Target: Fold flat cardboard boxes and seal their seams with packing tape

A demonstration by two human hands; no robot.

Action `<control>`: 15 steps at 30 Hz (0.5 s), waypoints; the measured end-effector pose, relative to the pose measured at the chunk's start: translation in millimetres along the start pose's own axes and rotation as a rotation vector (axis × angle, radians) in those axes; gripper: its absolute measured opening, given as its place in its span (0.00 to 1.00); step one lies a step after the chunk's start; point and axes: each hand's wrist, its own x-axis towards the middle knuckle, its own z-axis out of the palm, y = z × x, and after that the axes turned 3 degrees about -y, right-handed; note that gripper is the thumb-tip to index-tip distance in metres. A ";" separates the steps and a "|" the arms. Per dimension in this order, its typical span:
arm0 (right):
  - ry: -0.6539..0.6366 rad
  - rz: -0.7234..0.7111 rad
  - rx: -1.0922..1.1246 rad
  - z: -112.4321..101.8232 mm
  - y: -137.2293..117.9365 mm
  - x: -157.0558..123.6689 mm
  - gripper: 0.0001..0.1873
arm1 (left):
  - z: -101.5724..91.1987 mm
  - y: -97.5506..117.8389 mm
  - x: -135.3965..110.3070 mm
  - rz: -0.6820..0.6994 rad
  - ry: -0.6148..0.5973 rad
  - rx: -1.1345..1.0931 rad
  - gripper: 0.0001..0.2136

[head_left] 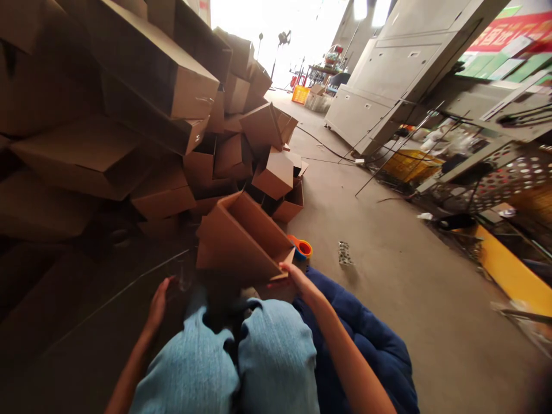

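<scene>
A cardboard box [241, 244] with an open side facing up stands tilted in front of my knees. My right hand [297, 279] grips its near right corner, thumb on the edge and fingers underneath. Something red shows below those fingers, too small to name. My left hand [159, 302] is apart from the box on the left, fingers stretched out in the shadow. Beside it is a faint transparent thing [183, 276] that I cannot make out. Just past the box's right corner lie coloured rings that look like tape rolls [304, 248], orange, yellow and blue.
Many cardboard boxes [194, 92] are heaped at left. A dark blue cushion [357, 339] lies at my right knee. A small patterned packet [344, 253] is on the concrete floor [388, 264]. Grey cabinets [383, 80], yellow crates [411, 165] and metal racks line the right.
</scene>
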 end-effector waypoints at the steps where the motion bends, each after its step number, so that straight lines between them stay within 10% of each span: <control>1: -0.003 -0.052 0.037 -1.2 -22.2 -0.7 0.16 | -13.4 -9.1 0.5 -0.042 -0.019 -0.007 0.19; 7: -0.130 -0.804 -0.015 22.1 -231.7 7.8 0.32 | -72.2 -50.5 -18.7 -0.240 0.093 -0.004 0.13; 10: -0.148 -0.956 -0.084 44.4 -322.8 19.9 0.26 | -79.8 -55.4 -28.6 -0.239 0.098 0.017 0.12; 12: -0.155 -0.994 -0.223 55.3 -345.8 31.9 0.29 | -79.1 -56.3 -31.3 -0.220 0.075 0.048 0.10; 15: -0.173 -1.003 -0.391 61.5 -314.6 56.2 0.26 | -72.8 -60.3 -29.3 -0.164 0.010 0.106 0.11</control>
